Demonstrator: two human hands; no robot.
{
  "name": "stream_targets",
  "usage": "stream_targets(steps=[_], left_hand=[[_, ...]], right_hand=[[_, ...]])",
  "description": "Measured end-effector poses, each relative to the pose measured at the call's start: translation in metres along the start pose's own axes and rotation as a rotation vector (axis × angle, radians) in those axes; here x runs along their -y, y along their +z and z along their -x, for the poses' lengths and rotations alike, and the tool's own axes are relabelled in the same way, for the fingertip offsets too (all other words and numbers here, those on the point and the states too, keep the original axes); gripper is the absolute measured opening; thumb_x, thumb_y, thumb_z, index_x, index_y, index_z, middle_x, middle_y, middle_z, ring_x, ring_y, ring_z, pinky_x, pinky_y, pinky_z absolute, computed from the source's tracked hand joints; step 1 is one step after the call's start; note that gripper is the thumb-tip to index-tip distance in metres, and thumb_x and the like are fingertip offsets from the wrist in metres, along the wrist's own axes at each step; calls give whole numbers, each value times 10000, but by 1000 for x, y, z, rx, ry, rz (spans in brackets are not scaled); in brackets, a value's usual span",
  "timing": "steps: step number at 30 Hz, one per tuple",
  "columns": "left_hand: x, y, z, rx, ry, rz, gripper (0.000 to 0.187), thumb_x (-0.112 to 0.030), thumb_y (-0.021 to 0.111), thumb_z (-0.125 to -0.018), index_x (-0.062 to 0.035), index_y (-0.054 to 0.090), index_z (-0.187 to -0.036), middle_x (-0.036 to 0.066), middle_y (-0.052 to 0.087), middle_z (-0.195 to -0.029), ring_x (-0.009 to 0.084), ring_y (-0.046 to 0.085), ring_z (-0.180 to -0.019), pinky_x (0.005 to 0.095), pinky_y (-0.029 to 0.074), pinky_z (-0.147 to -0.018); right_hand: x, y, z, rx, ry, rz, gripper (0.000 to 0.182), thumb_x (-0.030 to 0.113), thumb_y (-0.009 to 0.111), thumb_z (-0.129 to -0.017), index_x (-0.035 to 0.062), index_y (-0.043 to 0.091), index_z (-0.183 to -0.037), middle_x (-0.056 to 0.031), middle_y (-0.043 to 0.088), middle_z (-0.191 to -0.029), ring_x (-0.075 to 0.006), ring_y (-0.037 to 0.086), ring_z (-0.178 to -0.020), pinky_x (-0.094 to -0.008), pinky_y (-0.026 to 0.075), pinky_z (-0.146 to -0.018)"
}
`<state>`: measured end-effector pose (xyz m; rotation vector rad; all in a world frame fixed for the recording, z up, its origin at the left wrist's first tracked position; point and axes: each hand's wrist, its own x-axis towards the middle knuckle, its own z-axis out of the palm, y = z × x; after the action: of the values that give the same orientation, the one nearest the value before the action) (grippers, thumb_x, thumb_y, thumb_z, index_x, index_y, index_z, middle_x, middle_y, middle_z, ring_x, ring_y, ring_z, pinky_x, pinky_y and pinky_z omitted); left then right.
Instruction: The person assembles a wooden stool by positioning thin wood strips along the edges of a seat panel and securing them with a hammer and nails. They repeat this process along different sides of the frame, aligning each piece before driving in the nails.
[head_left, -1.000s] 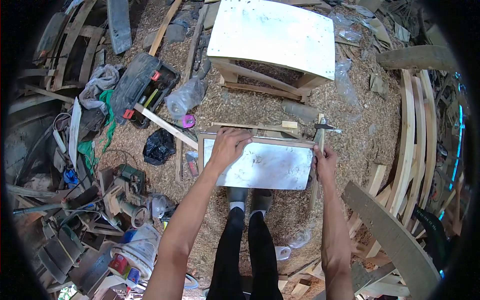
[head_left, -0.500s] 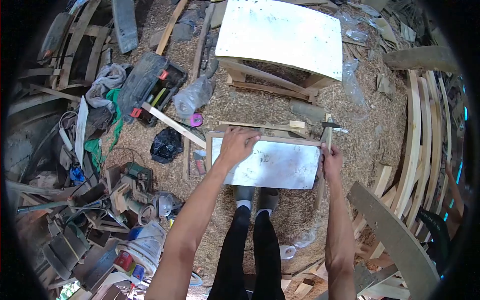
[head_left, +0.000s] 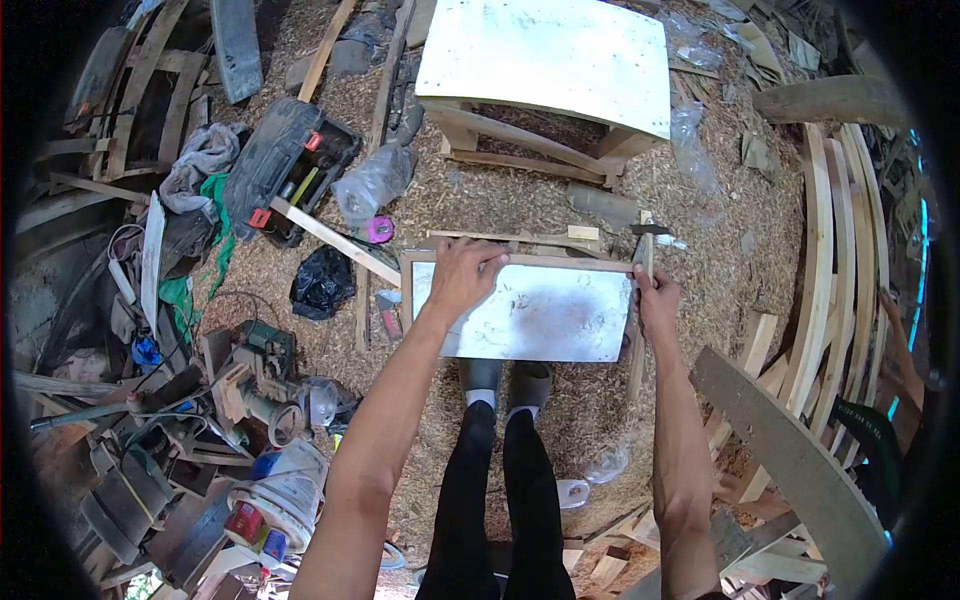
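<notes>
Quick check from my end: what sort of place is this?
Probably a woodworking shop, perhaps makeshift: wood shavings cover much of the ground, long planks lie along the right side, and a black toolbox sits over on the left.

Grey-smudged white panel point(head_left: 530, 310), brown frame point(head_left: 560, 262), pink tape measure point(head_left: 380, 229), black bag point(head_left: 322, 285), black toolbox point(head_left: 268, 165) with red latches point(head_left: 314, 141).

One bare left hand point(head_left: 463, 277) and one bare right hand point(head_left: 657, 300) are counted, with one white-faced rectangular wood-framed panel point(head_left: 540, 315) and one dark-headed hammer point(head_left: 650, 230). Two grey shoes point(head_left: 481, 375), one pink tape measure point(head_left: 380, 229), one black plastic bag point(head_left: 321, 284) and one black plastic toolbox point(head_left: 264, 152) with two red latches point(head_left: 259, 217) are seen.
</notes>
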<state>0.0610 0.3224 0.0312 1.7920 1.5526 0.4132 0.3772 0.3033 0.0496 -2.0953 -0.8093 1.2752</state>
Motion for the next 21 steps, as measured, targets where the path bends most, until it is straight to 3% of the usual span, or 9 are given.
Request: stream_targets(steps=[2, 5, 6, 7, 11, 12, 13, 15, 21], left_hand=[[2, 1, 0, -12, 17, -4, 232, -320, 587, -899, -166, 736, -986, 27, 704, -916, 231, 563, -872, 425, 332, -877], [1, 0, 0, 13, 0, -4, 238, -319, 592, -899, -153, 736, -990, 33, 706, -949, 233, 567, -891, 424, 318, -907], [1, 0, -1, 50, -31, -4, 246, -318, 597, -898, -138, 732, -999, 35, 704, -980, 234, 572, -913, 421, 304, -939], [3, 1, -2, 50, -31, -1, 246, -318, 597, -898, -138, 732, -999, 35, 704, -980, 234, 572, -913, 421, 304, -939], [3, 4, 1, -3, 15, -72, 262, -344, 586, -903, -153, 733, -1005, 43, 706, -996, 251, 568, -924, 434, 313, -933], [2, 3, 1, -22, 18, -92, 269, -357, 583, -904, -161, 734, -1008, 47, 708, -1000, 256, 566, -924, 439, 316, -931], [2, 3, 1, -21, 19, -92, 269, -357, 583, -904, -161, 734, -1008, 47, 708, -1000, 256, 566, -924, 439, 316, -931], [4, 3, 0, 26, 1, -60, 284, -378, 583, -902, -164, 734, -1010, 50, 710, -994, 268, 566, -915, 447, 321, -931], [7, 8, 3, -45, 44, -103, 277, -368, 594, -896, -151, 742, -984, 51, 713, -967, 260, 566, -883, 433, 324, -906]], right_hand=[[-1, 2, 4, -15, -33, 32, 294, 255, 641, -903, -37, 631, -873, -31, 576, -630, -119, 506, -516, -291, 406, -474], [-6, 6, 25, -287, -501, 382, 335, 281, 504, -972, -35, 567, -1063, -195, 626, -841, -315, 592, -735, -420, 459, -697], [12, 10, 49, -221, -359, 384, 312, 286, 453, -991, 10, 527, -1118, -228, 609, -881, -345, 596, -761, -424, 457, -687], [11, 17, 62, -223, -360, 386, 312, 286, 453, -991, 10, 527, -1118, -228, 609, -881, -345, 596, -761, -424, 457, -687], [26, 47, 106, 143, -278, 469, 247, 295, 467, -989, 88, 473, -1124, -212, 624, -747, -424, 610, -650, -501, 461, -568], [16, 58, 107, 131, -300, 579, 229, 262, 475, -982, 121, 443, -1159, -198, 622, -691, -448, 604, -620, -522, 457, -523], [9, 66, 108, 98, -428, 583, 233, 224, 493, -975, 100, 461, -1170, -228, 618, -723, -435, 612, -653, -498, 443, -522], [0, 77, 112, 77, -492, 546, 225, 207, 477, -976, 89, 449, -1166, -243, 624, -761, -462, 600, -678, -526, 443, -540], [-16, 85, 102, -52, -406, 642, 214, 197, 458, -977, 85, 416, -1156, -247, 622, -820, -459, 593, -649, -552, 461, -541]])
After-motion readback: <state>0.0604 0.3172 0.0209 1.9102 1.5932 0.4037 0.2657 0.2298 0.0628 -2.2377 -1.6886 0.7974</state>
